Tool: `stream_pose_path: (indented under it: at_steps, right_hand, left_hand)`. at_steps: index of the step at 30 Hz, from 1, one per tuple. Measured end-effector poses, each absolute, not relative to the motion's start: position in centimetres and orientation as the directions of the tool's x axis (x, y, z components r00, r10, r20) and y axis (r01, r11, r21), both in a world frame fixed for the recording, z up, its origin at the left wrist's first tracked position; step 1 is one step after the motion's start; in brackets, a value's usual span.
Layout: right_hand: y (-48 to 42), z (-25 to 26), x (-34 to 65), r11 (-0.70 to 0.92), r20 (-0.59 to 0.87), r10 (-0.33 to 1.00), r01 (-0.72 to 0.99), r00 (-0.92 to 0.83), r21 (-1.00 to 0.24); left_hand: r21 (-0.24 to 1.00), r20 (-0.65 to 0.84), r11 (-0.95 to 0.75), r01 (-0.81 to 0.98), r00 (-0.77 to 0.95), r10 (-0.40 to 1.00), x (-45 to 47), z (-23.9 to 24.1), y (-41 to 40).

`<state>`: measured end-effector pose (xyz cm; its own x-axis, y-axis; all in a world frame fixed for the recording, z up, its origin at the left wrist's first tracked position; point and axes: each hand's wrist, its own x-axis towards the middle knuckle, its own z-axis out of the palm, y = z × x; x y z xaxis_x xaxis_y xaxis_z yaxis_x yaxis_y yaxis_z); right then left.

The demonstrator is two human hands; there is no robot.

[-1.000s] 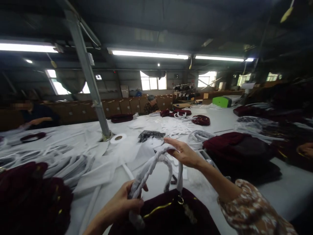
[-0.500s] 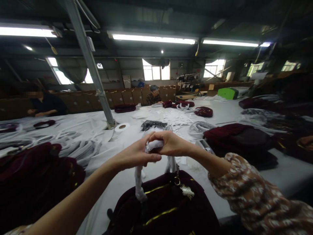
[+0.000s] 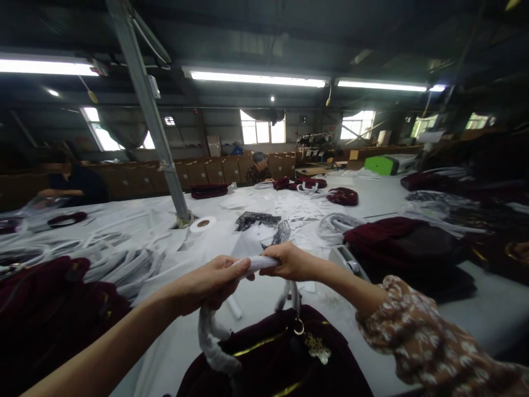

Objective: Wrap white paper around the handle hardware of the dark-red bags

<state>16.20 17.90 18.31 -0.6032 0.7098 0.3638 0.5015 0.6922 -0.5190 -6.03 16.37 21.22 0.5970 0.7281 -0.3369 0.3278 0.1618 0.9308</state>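
A dark maroon handbag with gold zips stands on the table close below me. Its handles, wrapped in white padding, rise from the top, and the wrapped bag handle is stretched level between my hands. My left hand closes round it on the left side, thumb along the top. On the other side my right hand pinches the same handle. A gold ring with a metal charm hangs at the bag's right. The undersides of my fingers are partly hidden.
More maroon bags are heaped left and right. Ahead lie a white tape roll, a grey tape dispenser and black patterned material. A metal post rises from the table. Co-workers sit across and left.
My hands have moved apart and lower, the left one going leftward. The wrapped handle, bunched between them before, is now pulled straight, and the left part of the handle bows outward.
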Motion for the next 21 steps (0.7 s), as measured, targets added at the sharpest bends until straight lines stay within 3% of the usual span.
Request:
stream_pose_path:
  at_steps: [5, 8, 10, 14, 21]
  right_hand:
    - [18.4, 12.6, 16.8, 0.531, 0.285, 0.828, 0.512, -0.482, -0.675]
    - [18.7, 8.3, 18.2, 0.373, 0.134, 0.878, 0.480, -0.459, -0.794]
    - [19.7, 6.1, 19.4, 0.259, 0.035, 0.917, 0.528, -0.396, -0.809]
    - [23.8, 3.9, 21.1, 0.060, 0.039, 0.998, 0.757, -0.046, -0.651]
    - [29.8, 0.4, 19.1, -0.153, 0.002, 0.986, 0.901, 0.169, -0.405]
  left_hand:
    - [0.910, -0.396, 0.266, 0.318, 0.476, 0.785, -8.0, 20.3, 17.7]
    - [0.899, -0.419, 0.294, 0.324, 0.447, 0.790, -9.4, 18.6, 18.3]
    - [0.902, -0.412, 0.287, 0.321, 0.450, 0.792, -10.1, 17.4, 18.4]
    - [0.914, -0.388, 0.265, 0.306, 0.478, 0.788, -10.7, 15.5, 18.3]
    - [0.905, -0.413, 0.315, 0.284, 0.415, 0.811, -9.9, 16.0, 16.8]
